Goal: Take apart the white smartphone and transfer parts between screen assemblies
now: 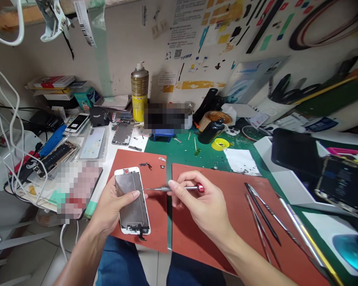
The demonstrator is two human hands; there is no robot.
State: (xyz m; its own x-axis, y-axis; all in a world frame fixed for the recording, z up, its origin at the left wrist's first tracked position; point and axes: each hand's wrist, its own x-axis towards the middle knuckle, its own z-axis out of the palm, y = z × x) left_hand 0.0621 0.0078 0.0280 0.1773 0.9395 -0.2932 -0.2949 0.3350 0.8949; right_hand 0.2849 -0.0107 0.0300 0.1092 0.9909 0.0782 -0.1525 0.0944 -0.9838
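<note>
A white-framed phone screen (pixel 133 214) lies back side up in my left hand (pixel 115 202). The left thumb presses across its metal back plate, and the fingers reach beneath it. A dark flex cable hangs from the screen's near end. Pinched between the thumb and fingers of my right hand (pixel 201 198) is a slim precision screwdriver (pixel 164 188) with a red end cap. Its tip points left and meets the screen's right edge; whether it sits in a screw I cannot tell. Small dark flex parts (pixel 145 165) lie on the orange-red mat (pixel 158 222) beyond the screen.
Tweezers (pixel 261 222) and several thin tools lie on the right-hand mat (pixel 226 230). A yellow spray can (pixel 139 95) stands at the back. Phones and phone parts crowd the left, with white cables (pixel 12 119) hanging there. A white box (pixel 268 159) sits at right.
</note>
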